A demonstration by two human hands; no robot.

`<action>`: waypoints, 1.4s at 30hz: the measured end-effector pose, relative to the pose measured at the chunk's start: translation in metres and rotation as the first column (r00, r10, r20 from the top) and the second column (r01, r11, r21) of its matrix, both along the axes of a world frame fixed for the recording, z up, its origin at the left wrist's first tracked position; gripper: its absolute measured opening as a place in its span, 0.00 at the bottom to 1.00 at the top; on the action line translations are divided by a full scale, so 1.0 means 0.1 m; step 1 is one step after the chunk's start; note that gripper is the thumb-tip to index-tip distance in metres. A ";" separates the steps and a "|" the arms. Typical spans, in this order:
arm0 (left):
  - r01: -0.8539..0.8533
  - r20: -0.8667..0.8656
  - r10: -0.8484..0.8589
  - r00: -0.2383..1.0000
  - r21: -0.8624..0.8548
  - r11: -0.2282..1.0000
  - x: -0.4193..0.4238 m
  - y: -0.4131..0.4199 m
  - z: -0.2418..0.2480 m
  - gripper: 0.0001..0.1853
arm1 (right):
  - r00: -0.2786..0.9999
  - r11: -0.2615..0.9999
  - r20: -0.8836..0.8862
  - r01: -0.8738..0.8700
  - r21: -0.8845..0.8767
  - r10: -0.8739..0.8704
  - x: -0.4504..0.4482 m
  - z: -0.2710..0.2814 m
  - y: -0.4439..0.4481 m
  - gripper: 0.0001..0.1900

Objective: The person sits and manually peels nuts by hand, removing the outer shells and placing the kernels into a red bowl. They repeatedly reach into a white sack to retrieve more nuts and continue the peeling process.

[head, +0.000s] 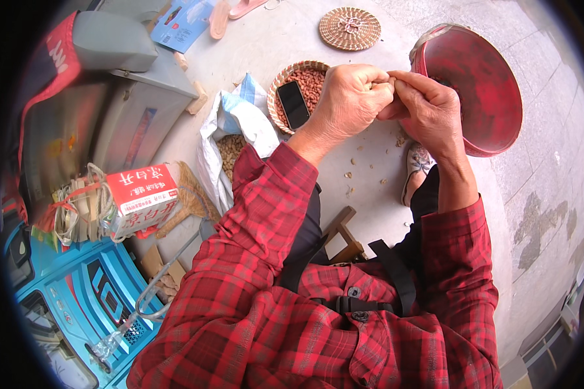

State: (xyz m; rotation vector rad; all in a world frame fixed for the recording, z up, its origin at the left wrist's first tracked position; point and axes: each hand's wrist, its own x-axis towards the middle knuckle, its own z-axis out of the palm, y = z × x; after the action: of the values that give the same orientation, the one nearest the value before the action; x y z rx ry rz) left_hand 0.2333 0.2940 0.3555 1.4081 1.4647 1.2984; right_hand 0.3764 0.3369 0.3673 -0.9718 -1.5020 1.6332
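My left hand [353,99] and my right hand [430,104] meet at their fingertips, in front of the red tub's near-left rim. Between them they pinch something small, mostly hidden by the fingers. Left of my left hand is a round woven basket [273,99] of shelled reddish peanuts [312,86], partly covered by my wrist. A dark-screened phone [293,104] rests on the peanuts. Beside my left sleeve, a white woven sack [211,160] stands with its mouth apart, holding unshelled peanuts [231,151]. The red tub [491,92] has some dark bits low inside, partly hidden by my right hand.
A woven lid [350,28] lies beyond the basket. Shell bits [349,175] are scattered on the floor. Under me shows a wooden stool [343,233]. At left are a red-and-white carton [143,192], a straw brush [190,199], a metal cabinet [146,116] and a blue machine [92,287].
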 end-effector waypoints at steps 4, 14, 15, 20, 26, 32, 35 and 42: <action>0.092 -0.004 -0.093 0.996 -0.053 0.994 -0.06 0.00 -0.04 0.10 | 0.995 0.985 0.096 -0.012 0.175 -0.005 0.04 -0.04 -0.02 0.10; 0.038 0.122 -0.027 0.992 -0.091 0.995 -0.09 -0.04 0.05 0.08 | 0.999 1.000 -0.036 0.008 -0.018 -0.009 0.02 0.04 -0.04 0.08; 0.031 0.096 -0.025 0.995 -0.063 0.998 -0.08 -0.04 0.03 0.07 | 0.999 1.000 -0.036 0.010 -0.021 -0.010 0.02 0.03 -0.05 0.08; 0.012 0.036 -0.013 0.999 0.004 1.000 -0.04 -0.08 -0.02 0.07 | 0.999 0.990 0.030 0.011 0.142 -0.015 -0.01 -0.01 -0.09 0.07; -0.055 0.422 0.094 0.902 -0.104 0.993 0.14 -0.13 0.00 0.07 | 0.987 0.958 0.054 0.133 0.255 -0.151 -0.10 -0.08 -0.14 0.06; -0.077 0.467 0.150 0.872 -0.172 0.982 0.09 -0.04 0.04 0.05 | 0.992 0.993 -0.045 0.115 0.013 -0.115 -0.11 -0.07 -0.08 0.09; -0.035 0.581 0.197 0.789 -0.277 0.960 0.06 0.01 0.06 0.05 | 0.996 0.998 0.084 0.024 0.054 -0.029 -0.06 -0.06 -0.04 0.11; 0.082 0.443 0.015 0.896 -0.198 0.977 -0.03 0.02 0.08 0.08 | 0.976 0.985 0.205 -0.108 0.133 0.079 0.01 -0.05 -0.04 0.12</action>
State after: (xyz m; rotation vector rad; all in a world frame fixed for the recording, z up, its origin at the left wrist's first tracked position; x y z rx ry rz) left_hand 0.2303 0.2960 0.3631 0.9162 1.2171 1.2924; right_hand 0.3777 0.3327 0.3624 -1.0217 -1.7986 1.5037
